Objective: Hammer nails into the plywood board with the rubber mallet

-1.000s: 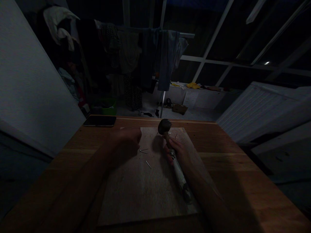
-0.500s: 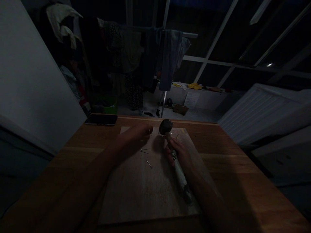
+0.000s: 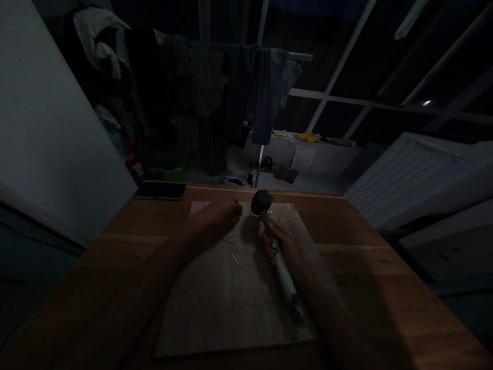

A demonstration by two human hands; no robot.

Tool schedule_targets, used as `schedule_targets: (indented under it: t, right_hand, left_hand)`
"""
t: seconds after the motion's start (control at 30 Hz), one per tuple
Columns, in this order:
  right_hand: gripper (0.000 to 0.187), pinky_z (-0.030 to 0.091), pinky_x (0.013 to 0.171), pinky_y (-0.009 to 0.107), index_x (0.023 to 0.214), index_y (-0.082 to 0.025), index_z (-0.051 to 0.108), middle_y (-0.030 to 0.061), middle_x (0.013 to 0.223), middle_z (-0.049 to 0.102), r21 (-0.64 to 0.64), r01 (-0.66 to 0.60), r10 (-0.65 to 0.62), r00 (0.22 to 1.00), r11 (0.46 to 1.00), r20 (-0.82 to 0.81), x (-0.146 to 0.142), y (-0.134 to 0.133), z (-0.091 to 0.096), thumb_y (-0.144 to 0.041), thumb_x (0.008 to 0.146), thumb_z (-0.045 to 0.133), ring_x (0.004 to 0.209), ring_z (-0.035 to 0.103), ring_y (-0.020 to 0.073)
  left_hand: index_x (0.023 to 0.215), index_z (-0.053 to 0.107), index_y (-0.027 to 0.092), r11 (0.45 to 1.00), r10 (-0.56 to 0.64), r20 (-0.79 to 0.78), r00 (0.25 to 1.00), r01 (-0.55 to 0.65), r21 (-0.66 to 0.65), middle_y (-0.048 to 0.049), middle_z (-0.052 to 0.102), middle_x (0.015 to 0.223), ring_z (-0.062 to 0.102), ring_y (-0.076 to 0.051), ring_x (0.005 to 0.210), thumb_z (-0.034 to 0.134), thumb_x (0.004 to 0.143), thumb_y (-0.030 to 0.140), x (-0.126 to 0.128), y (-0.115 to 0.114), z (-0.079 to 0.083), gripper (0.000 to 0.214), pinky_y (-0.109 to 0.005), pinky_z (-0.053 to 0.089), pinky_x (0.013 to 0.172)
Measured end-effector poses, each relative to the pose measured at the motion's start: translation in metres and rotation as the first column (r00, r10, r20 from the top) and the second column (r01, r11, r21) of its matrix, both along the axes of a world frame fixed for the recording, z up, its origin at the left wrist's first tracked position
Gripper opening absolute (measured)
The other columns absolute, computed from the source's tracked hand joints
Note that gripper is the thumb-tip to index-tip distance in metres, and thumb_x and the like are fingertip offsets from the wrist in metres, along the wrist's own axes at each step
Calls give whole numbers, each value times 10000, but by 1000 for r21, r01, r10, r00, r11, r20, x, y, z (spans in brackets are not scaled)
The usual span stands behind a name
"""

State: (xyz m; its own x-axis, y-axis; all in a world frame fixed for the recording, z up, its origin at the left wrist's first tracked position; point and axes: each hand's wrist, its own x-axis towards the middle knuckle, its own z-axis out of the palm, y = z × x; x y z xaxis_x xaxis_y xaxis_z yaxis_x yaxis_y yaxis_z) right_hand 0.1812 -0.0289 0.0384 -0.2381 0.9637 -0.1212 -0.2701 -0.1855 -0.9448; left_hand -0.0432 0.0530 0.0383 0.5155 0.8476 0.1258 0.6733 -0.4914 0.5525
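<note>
The scene is very dark. My right hand is closed round the handle of a hammer, whose round head hovers over the far part of a thin wooden board. My left hand rests on the board's far left, fingers pinched together beside the hammer head; what they pinch is too small to make out. A few loose nails lie on the board between my hands.
The board lies on a wooden table. A dark phone sits at the table's far left corner. Clothes hang on a rack behind the table; a white panel leans at left.
My left hand moved forward and right from near the loose nails to the far part of the board beside the hammer head. My right hand and the hammer barely moved.
</note>
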Motion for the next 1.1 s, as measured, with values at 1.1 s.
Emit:
schedule_targets:
  t: [1.1]
  right_hand:
    - [428,374,230,175,1005,-188,644,-79,546,605,3,-20,20,997,1000,-76,-28,-1,-2,-520,767,772,281,463,79]
  left_hand:
    - [838,783,138,993,28,349,937,13,-115,-41,748,885,653,-189,840,637,753,192,7,21,-27,177,-284,500,792]
